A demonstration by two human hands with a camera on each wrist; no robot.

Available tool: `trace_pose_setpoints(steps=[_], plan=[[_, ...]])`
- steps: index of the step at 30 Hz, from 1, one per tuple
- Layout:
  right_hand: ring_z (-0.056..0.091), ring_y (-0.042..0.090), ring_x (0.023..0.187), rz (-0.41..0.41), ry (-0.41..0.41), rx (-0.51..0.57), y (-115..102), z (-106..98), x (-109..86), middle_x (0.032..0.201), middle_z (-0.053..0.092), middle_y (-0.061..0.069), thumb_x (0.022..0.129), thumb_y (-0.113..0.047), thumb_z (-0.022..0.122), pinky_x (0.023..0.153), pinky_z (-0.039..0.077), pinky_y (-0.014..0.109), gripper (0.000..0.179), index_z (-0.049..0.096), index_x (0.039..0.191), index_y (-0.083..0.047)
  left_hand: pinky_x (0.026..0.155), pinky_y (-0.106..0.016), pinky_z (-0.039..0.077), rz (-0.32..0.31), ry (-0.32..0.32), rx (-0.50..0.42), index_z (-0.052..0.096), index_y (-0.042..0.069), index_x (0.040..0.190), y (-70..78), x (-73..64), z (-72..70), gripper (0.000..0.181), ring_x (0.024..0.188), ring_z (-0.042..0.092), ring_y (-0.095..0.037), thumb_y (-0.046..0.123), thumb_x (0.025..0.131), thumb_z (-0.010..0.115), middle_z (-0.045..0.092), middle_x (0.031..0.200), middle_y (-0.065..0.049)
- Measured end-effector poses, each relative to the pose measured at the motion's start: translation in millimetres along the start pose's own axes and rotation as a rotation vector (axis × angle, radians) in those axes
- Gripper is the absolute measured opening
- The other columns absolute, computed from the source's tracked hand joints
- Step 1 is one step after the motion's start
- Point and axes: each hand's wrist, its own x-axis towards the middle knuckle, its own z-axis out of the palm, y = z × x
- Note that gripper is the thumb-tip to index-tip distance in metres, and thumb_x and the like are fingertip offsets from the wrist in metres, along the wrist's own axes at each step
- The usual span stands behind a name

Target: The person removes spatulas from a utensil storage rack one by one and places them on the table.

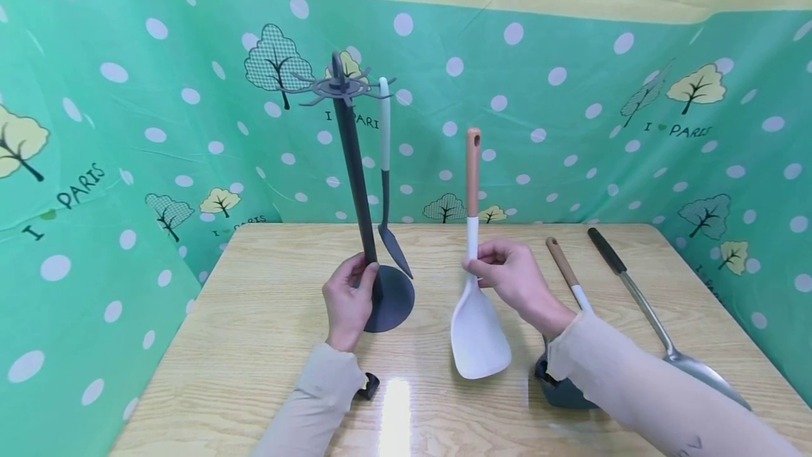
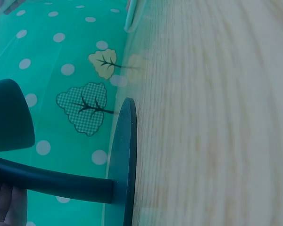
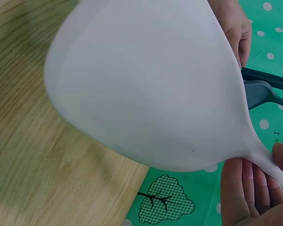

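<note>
My left hand [image 1: 349, 302] grips the lower pole of a black utensil stand [image 1: 355, 168], just above its round base. From the hook ring at the top hangs a utensil with a pale mint handle and dark head [image 1: 395, 251]; the left wrist view shows that head close to the pole. To the right, my right hand [image 1: 510, 277] pinches the neck of a white spatula [image 1: 480, 337] with a brown-tipped handle. The spatula stands nearly upright, blade down, apart from the stand. Its broad blade [image 3: 146, 84] fills much of the right wrist view.
A dark-headed utensil with a brown and white handle [image 1: 563, 263] lies on the wooden table [image 1: 254, 288], partly hidden by my right sleeve. Further right lies a metal turner [image 1: 647, 309] with a black grip. A green dotted curtain [image 1: 571, 161] surrounds the table's back and sides.
</note>
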Motion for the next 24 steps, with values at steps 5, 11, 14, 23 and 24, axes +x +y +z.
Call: trace_pose_setpoints(steps=[5,11,14,23,24], plan=[[0.064,0.024,0.080,0.032,-0.017,-0.029,5,-5,-2.4,0.089,0.061,0.015,0.087,-0.014,0.070,0.074,0.057,0.037,0.019,0.064,0.099,0.001,0.075,-0.047,0.055,0.005,-0.003,-0.008,0.068,-0.008,0.101,1.3,-0.2,-0.6,0.016,0.080,0.067,-0.032,-0.004,0.085,0.067,0.069,0.089,-0.021],[0.065,0.023,0.080,0.087,-0.035,-0.036,10,-11,-4.2,0.090,0.061,0.014,0.088,-0.013,0.069,0.073,0.057,0.035,0.020,0.061,0.098,0.002,0.074,-0.050,0.054,0.013,-0.003,-0.013,0.068,-0.009,0.101,1.2,-0.2,-0.2,0.016,0.080,0.067,-0.033,-0.005,0.085,0.067,0.069,0.090,-0.021],[0.065,0.022,0.079,0.098,-0.041,-0.037,13,-12,-5.0,0.090,0.061,0.014,0.088,-0.011,0.069,0.072,0.058,0.035,0.019,0.061,0.098,0.003,0.075,-0.049,0.054,0.013,-0.003,-0.009,0.068,-0.008,0.101,1.2,-0.3,-0.1,0.016,0.081,0.067,-0.032,-0.005,0.086,0.067,0.069,0.090,-0.021],[0.067,0.022,0.076,0.147,-0.038,-0.036,26,-13,-6.5,0.091,0.062,0.015,0.088,-0.009,0.068,0.072,0.058,0.037,0.018,0.060,0.098,0.003,0.075,-0.047,0.055,0.015,-0.005,-0.008,0.068,-0.009,0.101,1.6,0.0,0.1,0.017,0.081,0.067,-0.033,-0.004,0.085,0.067,0.069,0.090,-0.021],[0.067,0.022,0.076,0.149,-0.039,-0.036,27,-13,-6.5,0.091,0.062,0.015,0.088,-0.009,0.067,0.072,0.058,0.037,0.018,0.059,0.098,0.004,0.075,-0.047,0.055,0.012,-0.005,-0.009,0.068,-0.009,0.102,1.8,0.0,0.0,0.017,0.081,0.067,-0.033,-0.004,0.086,0.067,0.069,0.090,-0.021]])
